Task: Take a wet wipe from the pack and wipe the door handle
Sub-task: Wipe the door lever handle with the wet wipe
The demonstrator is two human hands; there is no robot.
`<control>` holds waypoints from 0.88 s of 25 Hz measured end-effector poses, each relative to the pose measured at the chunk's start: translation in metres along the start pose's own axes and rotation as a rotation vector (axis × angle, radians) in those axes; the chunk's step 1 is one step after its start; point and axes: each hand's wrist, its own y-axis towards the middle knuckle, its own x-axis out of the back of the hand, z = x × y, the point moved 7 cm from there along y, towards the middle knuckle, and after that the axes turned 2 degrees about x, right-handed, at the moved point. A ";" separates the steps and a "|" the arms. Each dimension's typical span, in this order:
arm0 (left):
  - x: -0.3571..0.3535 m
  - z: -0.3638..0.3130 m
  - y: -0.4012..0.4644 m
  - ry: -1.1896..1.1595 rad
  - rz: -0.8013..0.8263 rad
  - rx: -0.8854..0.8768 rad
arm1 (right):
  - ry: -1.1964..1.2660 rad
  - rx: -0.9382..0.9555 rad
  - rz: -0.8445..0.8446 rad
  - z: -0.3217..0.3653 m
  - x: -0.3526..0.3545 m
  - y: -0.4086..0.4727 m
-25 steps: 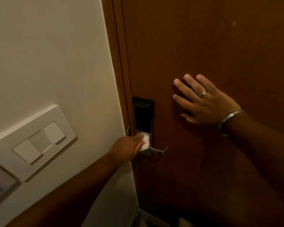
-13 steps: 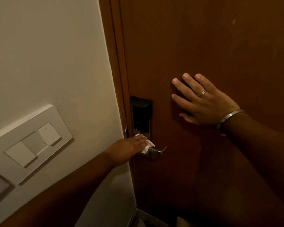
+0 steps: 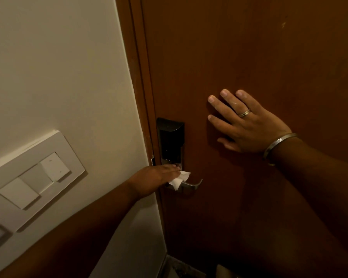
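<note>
On the wall (image 3: 58, 67) to the left of the door frame (image 3: 138, 77), a white switch plate (image 3: 34, 173) sits clear of your working zone; it plays no part in this step

Your left hand (image 3: 153, 178) reaches in from the lower left, across the frame, to the lock side of the door. Its fingers (image 3: 172, 169) are pressed together over the wet wipe (image 3: 179, 179), bunching the white sheet against the root of the door handle (image 3: 191, 184). The bunched grip probably serves to put a thick, damp pad between skin and metal, so that pressure goes into the lever rather than into a loose flap. A corner of the wipe hangs free below the lever. The thumb is hidden, so you cannot tell whether it pinches from beneath

Above the wipe stands the dark lock housing (image 3: 170, 141), near your fingertips but not clearly touched. The free end of the lever, to the right of the wipe, is uncovered; judge it as not yet reached by this stroke

Further right, your right hand (image 3: 247, 125) lies flat on the door (image 3: 249, 47), fingers (image 3: 219, 104) spread and holding nothing. This placement most likely braces the door so that wiping force does not swing it. A ring (image 3: 244, 113) and a bracelet (image 3: 277, 144) are worn on this hand

The wipe pack is not in view
</note>
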 end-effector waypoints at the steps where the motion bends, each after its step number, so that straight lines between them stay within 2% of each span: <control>1: 0.002 0.003 0.001 0.010 0.000 0.002 | 0.001 0.001 0.001 0.000 -0.001 0.000; 4: 0.001 0.002 -0.002 0.092 0.004 0.006 | 0.006 0.003 0.009 0.001 -0.001 0.000; 7: -0.010 -0.031 -0.001 0.203 -0.061 -0.025 | -0.007 0.005 0.015 0.001 -0.003 0.000; 10: -0.023 -0.058 -0.001 0.205 -0.113 -0.002 | -0.002 0.003 0.012 0.001 -0.001 0.000; 14: 0.006 -0.021 -0.015 0.221 -0.202 0.046 | -0.008 0.008 0.016 0.000 0.000 0.001; 19: 0.017 0.019 -0.011 0.054 -0.146 0.179 | -0.024 0.011 0.010 0.000 0.002 0.001; 22: 0.005 0.016 -0.019 0.156 -0.072 0.174 | -0.028 0.004 0.013 0.000 0.003 0.001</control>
